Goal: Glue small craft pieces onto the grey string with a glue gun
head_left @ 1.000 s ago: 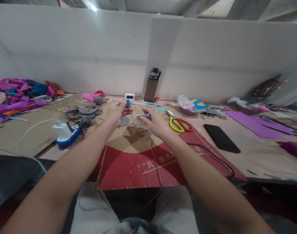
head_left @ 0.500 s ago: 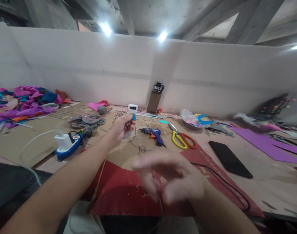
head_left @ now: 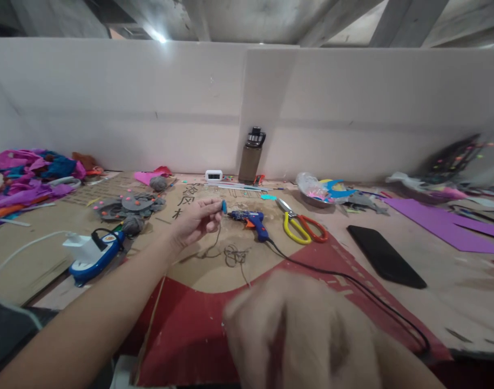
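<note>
My left hand (head_left: pixel 195 221) is held out over the cardboard sheet (head_left: pixel 214 319), pinching a small blue piece (head_left: pixel 223 206) between thumb and fingers. A thin grey string (head_left: pixel 232 255) hangs from it and lies coiled on the cardboard below. My right hand (head_left: pixel 299 329) is close to the camera at the bottom, blurred by motion, its fingers not readable. A blue glue gun (head_left: pixel 250 220) lies just right of the left hand, its black cord (head_left: pixel 352 286) running toward the right edge.
Yellow and orange scissors (head_left: pixel 297 227) and a black phone (head_left: pixel 386 263) lie to the right. A blue power strip with a white charger (head_left: pixel 88 251) sits on the left. Grey felt pieces (head_left: pixel 129 205), a bottle (head_left: pixel 250 148), a small white clock (head_left: pixel 213 175) and colourful paper scraps (head_left: pixel 24 175) stand further back.
My right hand has drawn back from the glue gun toward the camera and now fills the lower frame. The left hand still pinches the blue piece, lowered slightly.
</note>
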Demonstrator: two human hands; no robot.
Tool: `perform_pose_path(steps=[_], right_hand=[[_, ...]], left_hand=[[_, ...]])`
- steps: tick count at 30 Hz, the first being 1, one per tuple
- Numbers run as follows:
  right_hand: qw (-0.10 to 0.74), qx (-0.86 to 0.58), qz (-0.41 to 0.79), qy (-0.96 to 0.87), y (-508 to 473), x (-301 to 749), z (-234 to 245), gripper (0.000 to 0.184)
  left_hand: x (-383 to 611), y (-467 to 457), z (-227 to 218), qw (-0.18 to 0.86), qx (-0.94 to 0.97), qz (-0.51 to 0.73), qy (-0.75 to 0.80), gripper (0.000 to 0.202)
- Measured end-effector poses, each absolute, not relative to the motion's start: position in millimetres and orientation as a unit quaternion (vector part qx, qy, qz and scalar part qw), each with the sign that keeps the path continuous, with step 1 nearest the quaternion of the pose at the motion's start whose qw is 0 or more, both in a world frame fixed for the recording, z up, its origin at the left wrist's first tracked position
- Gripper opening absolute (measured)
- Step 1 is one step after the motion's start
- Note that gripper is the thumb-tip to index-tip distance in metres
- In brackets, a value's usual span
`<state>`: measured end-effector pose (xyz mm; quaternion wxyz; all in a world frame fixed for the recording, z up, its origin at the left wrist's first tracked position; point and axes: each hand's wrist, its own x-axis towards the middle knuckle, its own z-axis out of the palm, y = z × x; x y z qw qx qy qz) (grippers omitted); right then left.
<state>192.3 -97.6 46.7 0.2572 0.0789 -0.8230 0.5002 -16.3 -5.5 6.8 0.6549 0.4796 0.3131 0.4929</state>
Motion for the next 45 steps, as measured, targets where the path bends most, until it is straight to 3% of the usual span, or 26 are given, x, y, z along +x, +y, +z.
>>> perform_pose_path(steps=[3, 4, 8, 11, 17, 21, 29, 32, 39, 45], right_hand=[[0.456, -0.057, 0.48, -0.748, -87.9, 186.3, 47.8, 0.012], [0.487, -0.115, 0.458, -0.735, -79.5, 184.5, 46.3, 0.007], [0.531, -0.357, 0.366, -0.676, -32.7, 183.9, 32.1, 0.021], [0.482, -0.481, 0.225, -0.697, -1.4, 189.4, 17.1, 0.031], [0.221, -0.602, 0.085, -0.762, 25.0, 196.7, -12.2, 0.033], [0.129, -0.623, 0.107, -0.764, 28.0, 191.5, -24.1, 0.029], [0.147, -0.65, 0.167, -0.727, 40.1, 190.9, -35.9, 0.023], [0.207, -0.642, 0.229, -0.701, 41.2, 192.3, -35.5, 0.023], [0.449, -0.569, 0.274, -0.632, 31.1, 181.0, -27.2, 0.037], [0.501, -0.449, 0.378, -0.636, 13.6, 169.5, -16.4, 0.028]], left_hand=[[-13.8, 0.6, 0.1, 0.612, 0.462, 0.521, 0.375, 0.018], [-14.1, 2.6, -1.8, 0.6, 0.451, 0.536, 0.387, 0.017], [-20.0, 9.4, -3.9, 0.565, 0.414, 0.579, 0.417, 0.016], [-24.7, 12.6, -2.9, 0.546, 0.411, 0.598, 0.418, 0.017], [-28.3, 17.1, -12.1, 0.525, 0.402, 0.611, 0.436, 0.023], [-28.5, 19.6, -20.9, 0.529, 0.407, 0.606, 0.433, 0.025], [-16.7, 20.1, -34.3, 0.553, 0.413, 0.581, 0.431, 0.024], [-12.5, 20.4, -38.0, 0.557, 0.412, 0.581, 0.427, 0.025], [-14.4, 18.1, -38.1, 0.571, 0.374, 0.591, 0.429, 0.031], [-22.3, 23.0, -36.8, 0.566, 0.339, 0.612, 0.436, 0.031]])
